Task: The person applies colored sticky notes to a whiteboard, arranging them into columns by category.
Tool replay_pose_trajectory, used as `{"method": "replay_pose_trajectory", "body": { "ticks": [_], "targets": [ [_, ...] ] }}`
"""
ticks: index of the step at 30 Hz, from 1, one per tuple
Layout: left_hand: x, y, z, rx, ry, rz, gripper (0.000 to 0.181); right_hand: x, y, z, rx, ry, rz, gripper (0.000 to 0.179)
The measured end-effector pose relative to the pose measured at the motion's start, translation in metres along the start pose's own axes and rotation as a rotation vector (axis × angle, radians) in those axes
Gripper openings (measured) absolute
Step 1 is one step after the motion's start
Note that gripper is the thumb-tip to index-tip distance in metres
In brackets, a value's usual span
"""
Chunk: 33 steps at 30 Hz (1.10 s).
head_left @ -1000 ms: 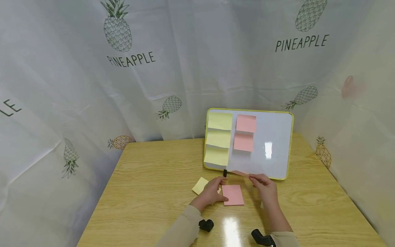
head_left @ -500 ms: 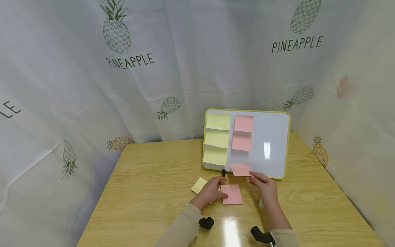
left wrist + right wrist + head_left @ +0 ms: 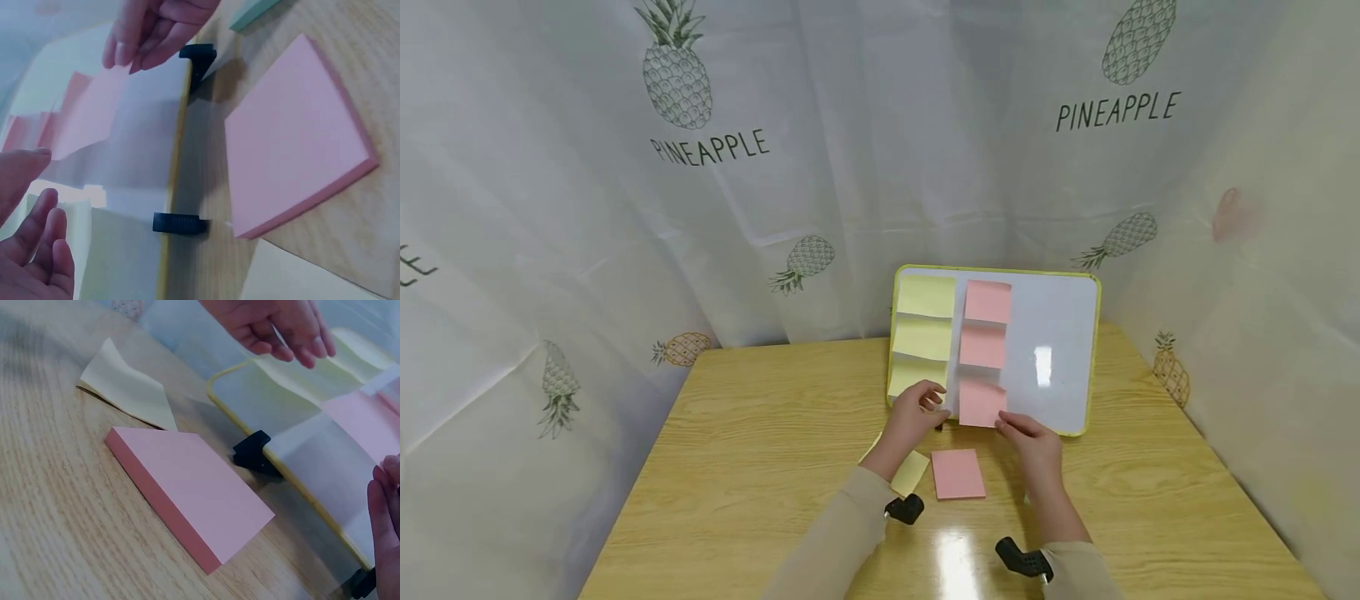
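Observation:
My right hand pinches the lower right corner of a pink sticky note, which lies at the lower part of the whiteboard. It sits below two other pink notes. My left hand, fingers loosely bent and holding nothing, is in front of the board's lower left, partly covering the lowest yellow note. In the left wrist view, its thumb and fingers are apart. A thick pink sticky note pad lies on the table between my hands.
A yellow sticky note pad lies beside my left forearm, partly hidden. A green pad shows near my right hand. Black feet support the board's lower edge. A pineapple-print curtain hangs behind the wooden table.
The pink note has gone from hanging off my right fingers below the board to lying up against it under the pink column. My left hand has left the pink pad and risen toward the board.

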State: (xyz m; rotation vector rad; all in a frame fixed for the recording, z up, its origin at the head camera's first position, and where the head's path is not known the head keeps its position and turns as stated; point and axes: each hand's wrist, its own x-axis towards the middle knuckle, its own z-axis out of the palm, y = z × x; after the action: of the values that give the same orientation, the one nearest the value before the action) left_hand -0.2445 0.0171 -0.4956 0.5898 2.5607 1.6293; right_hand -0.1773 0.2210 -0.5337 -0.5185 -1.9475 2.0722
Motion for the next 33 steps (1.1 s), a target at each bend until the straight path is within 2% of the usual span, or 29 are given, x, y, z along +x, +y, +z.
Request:
{"method": "replay_pose_trajectory", "body": {
  "ticks": [3, 7, 13, 23, 33],
  "targets": [
    [0.011, 0.000, 0.001, -0.016, 0.023, -0.003, 0.034, 0.006, 0.002, 0.005, 0.049, 0.029, -0.006, 0.033],
    [0.021, 0.000, 0.003, -0.051, 0.017, -0.033, 0.038, 0.013, 0.005, 0.012, 0.110, 0.061, -0.014, 0.033],
    [0.031, -0.002, 0.010, -0.109, -0.005, -0.082, 0.039, 0.018, 0.006, 0.021, 0.109, 0.109, -0.032, 0.032],
    [0.042, -0.013, 0.026, -0.135, -0.014, -0.112, 0.042, 0.021, 0.005, 0.025, 0.113, 0.129, -0.061, 0.028],
    [0.046, -0.015, 0.037, -0.125, 0.004, -0.118, 0.045, 0.026, 0.007, 0.025, 0.099, 0.127, -0.041, 0.028]
  ]
}}
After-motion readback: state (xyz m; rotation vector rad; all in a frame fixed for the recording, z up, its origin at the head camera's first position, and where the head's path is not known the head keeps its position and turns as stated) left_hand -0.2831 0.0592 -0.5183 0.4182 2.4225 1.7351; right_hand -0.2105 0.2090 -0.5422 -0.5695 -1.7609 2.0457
